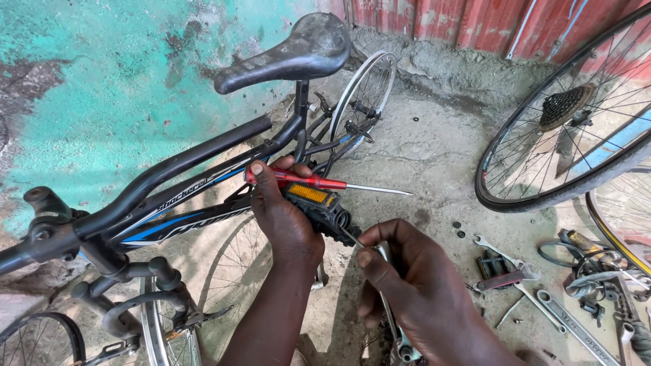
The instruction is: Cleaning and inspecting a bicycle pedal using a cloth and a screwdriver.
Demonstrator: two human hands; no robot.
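Left hand (285,217) fingers clamped on black pedal (319,207) with orange reflector, plus red-handled screwdriver (319,181) pinned above it, shaft sticking out past fingertips. Right hand (413,281) pinched shut on thin metal tool (351,236), tip at pedal end. Black bike frame (176,169) behind left fingers; spanners (542,298) on concrete beyond right hand

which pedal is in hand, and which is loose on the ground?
The pedal with the orange reflector sits in the left hand, alongside a red screwdriver. The other pedal lies on the concrete by the wrenches, untouched.
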